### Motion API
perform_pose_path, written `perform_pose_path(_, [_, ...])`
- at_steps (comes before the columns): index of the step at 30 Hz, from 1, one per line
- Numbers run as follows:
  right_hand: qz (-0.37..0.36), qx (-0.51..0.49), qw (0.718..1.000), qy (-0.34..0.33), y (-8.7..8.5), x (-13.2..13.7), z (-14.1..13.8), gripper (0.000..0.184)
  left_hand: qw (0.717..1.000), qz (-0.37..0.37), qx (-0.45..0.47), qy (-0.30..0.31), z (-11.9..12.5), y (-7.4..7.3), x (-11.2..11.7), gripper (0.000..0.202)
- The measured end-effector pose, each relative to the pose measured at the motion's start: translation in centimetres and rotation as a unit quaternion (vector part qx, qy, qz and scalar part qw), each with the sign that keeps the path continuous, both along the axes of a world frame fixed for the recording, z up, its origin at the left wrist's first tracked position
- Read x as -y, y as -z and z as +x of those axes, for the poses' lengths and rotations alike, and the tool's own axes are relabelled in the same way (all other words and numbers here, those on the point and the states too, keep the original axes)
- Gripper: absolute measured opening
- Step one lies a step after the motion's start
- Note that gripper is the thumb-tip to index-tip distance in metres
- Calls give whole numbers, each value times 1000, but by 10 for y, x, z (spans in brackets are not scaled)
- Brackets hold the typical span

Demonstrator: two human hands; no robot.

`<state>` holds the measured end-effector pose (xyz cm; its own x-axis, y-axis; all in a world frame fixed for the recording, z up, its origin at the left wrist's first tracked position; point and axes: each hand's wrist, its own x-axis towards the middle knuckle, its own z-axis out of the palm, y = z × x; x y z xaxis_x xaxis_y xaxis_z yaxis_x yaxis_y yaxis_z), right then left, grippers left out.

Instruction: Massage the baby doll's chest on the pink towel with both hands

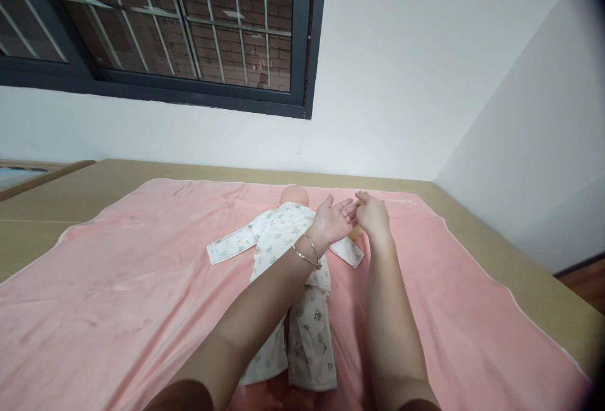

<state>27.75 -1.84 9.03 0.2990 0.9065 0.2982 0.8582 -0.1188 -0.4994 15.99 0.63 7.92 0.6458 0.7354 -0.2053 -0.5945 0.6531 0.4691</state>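
Note:
A baby doll [293,196] lies on its back on a pink blanket [132,285], dressed in a white printed romper [278,234] with sleeves spread out. My left hand [331,219], with a bracelet at the wrist, reaches across the doll's body with fingers stretched out, palm turned up, near the doll's far arm. My right hand [373,214] rests over the doll's small hand [354,232] at the end of the right-side sleeve [347,250], its fingers curled down; the doll's hand is mostly hidden beneath it.
The blanket covers a tan mattress [94,190] whose bare edge runs along the white wall. A barred dark-framed window [189,26] is above. Wooden floor [586,282] shows at the far right.

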Motion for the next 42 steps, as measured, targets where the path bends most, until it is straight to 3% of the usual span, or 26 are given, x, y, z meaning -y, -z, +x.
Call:
perform_pose_path(5, [15,7,1000,15,2,-1,-7,57,1000,-22,-8,15,-18,1,18,59])
perform_pose_path(12, [54,-19,998,28,0,0,-21,56,996,-50,-61,34,-87,11,32,60])
perform_pose_path(14, [87,-10,996,4,0,2,-38,58,998,-49,-41,19,-101,2,30,59])
perform_pose_path(18, [130,-48,974,-177,7,12,-93,66,999,-8,38,32,-123,-33,38,59])
perform_pose_path(19, [138,-58,969,-195,9,18,-108,68,997,13,57,46,-127,-41,43,60])
perform_pose_path(22, [182,-47,965,-183,11,40,-141,72,994,70,69,57,-140,-62,62,66])
perform_pose_path(25, [200,-18,958,-207,6,64,-155,74,993,106,29,41,-146,-70,79,67])
perform_pose_path(28, [180,-24,950,-253,0,79,-157,70,991,135,-8,-9,-142,-67,88,66])
perform_pose_path(32, [144,-112,941,-286,0,86,-155,66,978,178,-54,-92,-127,-49,95,64])
perform_pose_path(37, [140,-207,931,-267,-2,96,-156,64,934,297,-92,-177,-107,-24,100,58])
perform_pose_path(42, [143,-235,936,-219,-7,107,-158,61,911,350,-121,-184,-102,-22,101,53])
